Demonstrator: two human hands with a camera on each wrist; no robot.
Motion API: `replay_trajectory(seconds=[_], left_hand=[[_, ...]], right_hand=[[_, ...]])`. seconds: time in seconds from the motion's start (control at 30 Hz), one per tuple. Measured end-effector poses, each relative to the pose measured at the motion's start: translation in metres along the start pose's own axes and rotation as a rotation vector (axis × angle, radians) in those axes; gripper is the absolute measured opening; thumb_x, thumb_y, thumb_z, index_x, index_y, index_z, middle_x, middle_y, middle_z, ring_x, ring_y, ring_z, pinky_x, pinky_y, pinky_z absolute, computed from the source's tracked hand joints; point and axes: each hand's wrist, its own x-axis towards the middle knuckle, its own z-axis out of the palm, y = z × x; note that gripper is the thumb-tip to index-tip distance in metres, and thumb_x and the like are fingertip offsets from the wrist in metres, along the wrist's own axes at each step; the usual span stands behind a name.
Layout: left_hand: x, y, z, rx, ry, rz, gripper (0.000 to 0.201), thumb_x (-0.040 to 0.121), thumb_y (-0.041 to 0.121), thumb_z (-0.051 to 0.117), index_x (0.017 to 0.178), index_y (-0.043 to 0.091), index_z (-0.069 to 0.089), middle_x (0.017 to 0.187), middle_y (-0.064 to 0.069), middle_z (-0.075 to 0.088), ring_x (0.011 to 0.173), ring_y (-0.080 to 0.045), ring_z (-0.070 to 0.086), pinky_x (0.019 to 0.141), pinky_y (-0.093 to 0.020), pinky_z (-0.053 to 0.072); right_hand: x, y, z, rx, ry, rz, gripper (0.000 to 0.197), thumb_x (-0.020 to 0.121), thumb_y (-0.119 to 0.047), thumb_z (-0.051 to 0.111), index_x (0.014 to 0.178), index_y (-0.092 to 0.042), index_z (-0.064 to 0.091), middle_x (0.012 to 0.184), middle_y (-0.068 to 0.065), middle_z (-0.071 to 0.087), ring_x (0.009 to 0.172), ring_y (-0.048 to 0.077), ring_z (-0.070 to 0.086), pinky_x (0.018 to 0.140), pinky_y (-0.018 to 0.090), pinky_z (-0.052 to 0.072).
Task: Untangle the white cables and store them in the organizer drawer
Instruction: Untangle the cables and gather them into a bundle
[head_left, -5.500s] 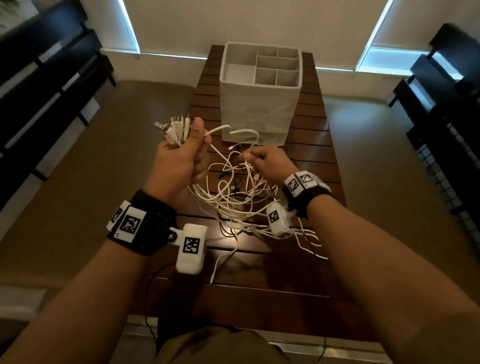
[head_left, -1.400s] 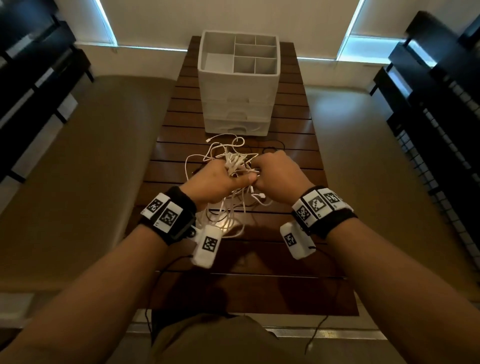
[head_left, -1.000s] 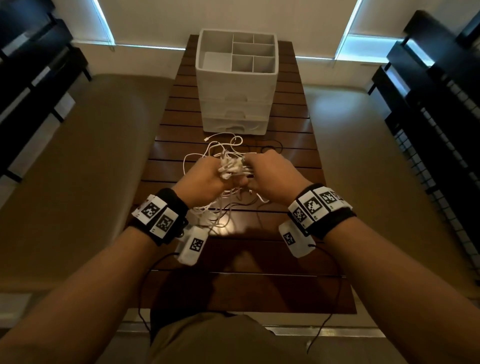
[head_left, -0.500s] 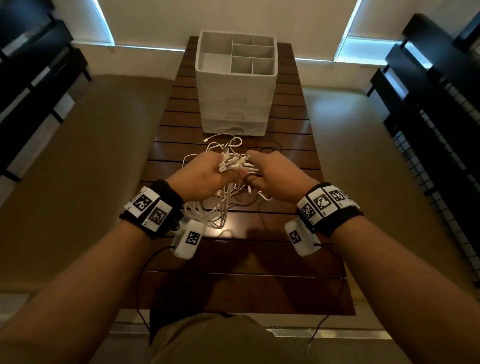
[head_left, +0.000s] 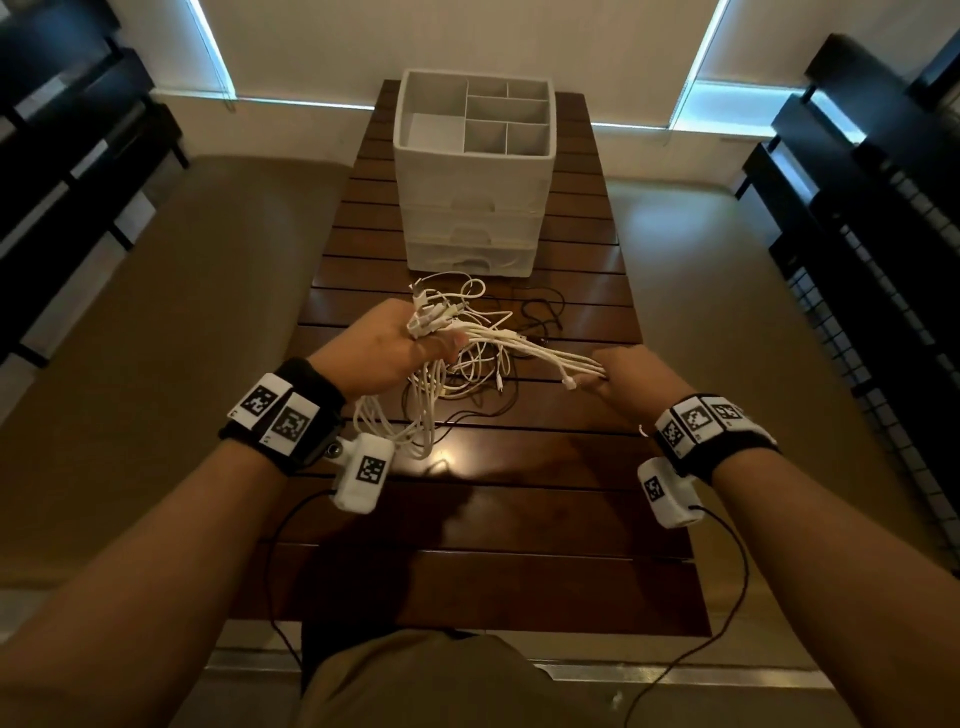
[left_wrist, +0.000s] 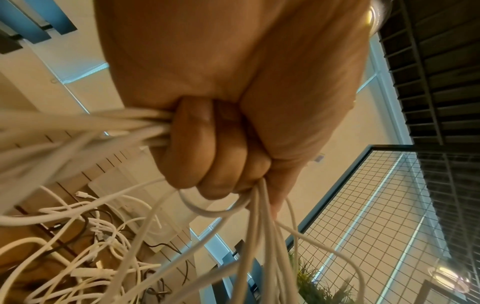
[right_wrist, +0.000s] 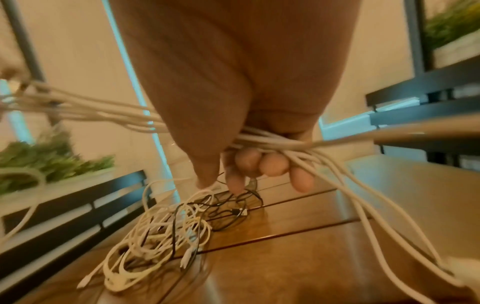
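Observation:
A bundle of white cables (head_left: 524, 345) stretches between my two hands above the wooden table (head_left: 509, 519). My left hand (head_left: 387, 353) grips one end in a fist, plug ends sticking out past the knuckles; its curled fingers (left_wrist: 207, 156) wrap the strands. My right hand (head_left: 631, 374) holds the same strands further along, fingers (right_wrist: 270, 164) curled round them. Loose white loops (right_wrist: 155, 236) hang and lie on the table, mixed with thin black cables (head_left: 540, 317). The white organizer (head_left: 472, 171) stands at the far end, top compartments open, its drawers closed.
Dark shelving (head_left: 872, 218) runs along the right, and more dark shelves (head_left: 67, 135) along the left. A wire grid panel (left_wrist: 363, 216) and green plants (right_wrist: 46, 160) show in the wrist views. Floor lies on both sides of the narrow table.
My hands were together at the cable ends; now my right hand has slid right and back along the strands, drawing them out taut from my left fist.

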Motion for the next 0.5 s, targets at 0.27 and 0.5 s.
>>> replay_trajectory(seconds=[0.27,0.5], left_hand=[[-0.001,0.001,0.003,-0.017,-0.009,-0.021,0.036,0.105,0.031,0.061,0.071,0.024,0.07,0.065,0.025,0.064,0.063,0.006,0.059,0.061,-0.007,0.038],[0.002,-0.015,0.007,-0.072,0.01,-0.119,0.031,0.102,0.035,0.065,0.08,0.016,0.076,0.078,0.004,0.073,0.069,-0.005,0.065,0.067,-0.019,0.046]], right_hand=[[-0.009,0.005,-0.002,0.055,-0.117,0.149,0.043,0.092,-0.062,0.066,0.089,-0.019,0.061,0.084,0.002,0.065,0.075,0.022,0.062,0.058,0.029,0.045],[-0.025,-0.052,-0.058,0.177,0.005,-0.213,0.122,0.071,-0.059,0.085,0.164,-0.026,0.014,0.161,0.007,0.034,0.146,0.027,0.035,0.119,0.056,0.036]])
